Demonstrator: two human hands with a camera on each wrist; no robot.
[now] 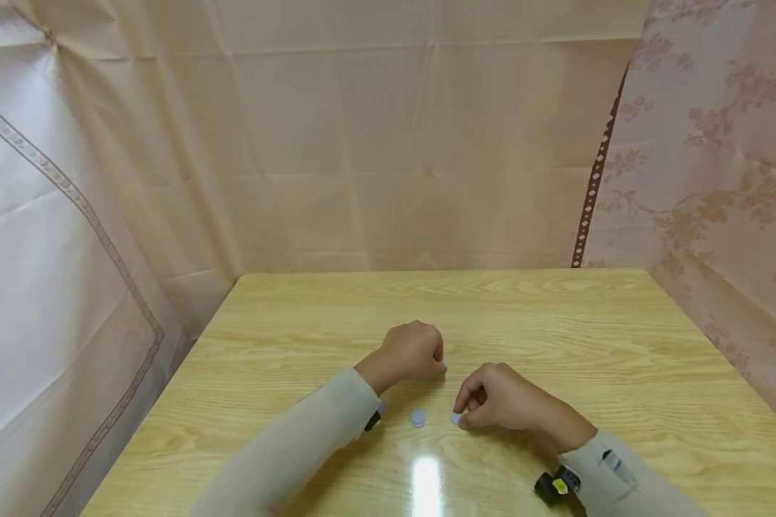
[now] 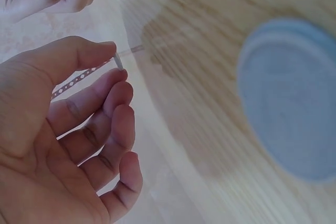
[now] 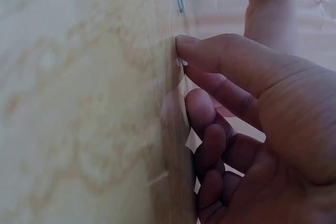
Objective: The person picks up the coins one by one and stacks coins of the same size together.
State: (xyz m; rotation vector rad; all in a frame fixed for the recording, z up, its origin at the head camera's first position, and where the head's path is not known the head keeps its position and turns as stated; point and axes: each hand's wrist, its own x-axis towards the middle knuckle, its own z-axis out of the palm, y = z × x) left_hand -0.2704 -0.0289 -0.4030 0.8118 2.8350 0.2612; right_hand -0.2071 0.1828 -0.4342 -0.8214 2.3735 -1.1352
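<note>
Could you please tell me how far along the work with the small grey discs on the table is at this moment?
Nothing looks finished: no stack or sorted group shows. In hand: the left hand pinches one thin disc between thumb and forefinger, and the right hand presses its fingertips on a second disc on the wooden table. Left untouched: a third disc lying flat between the two hands.

Light wooden table, beige curtains, floral drape right
</note>
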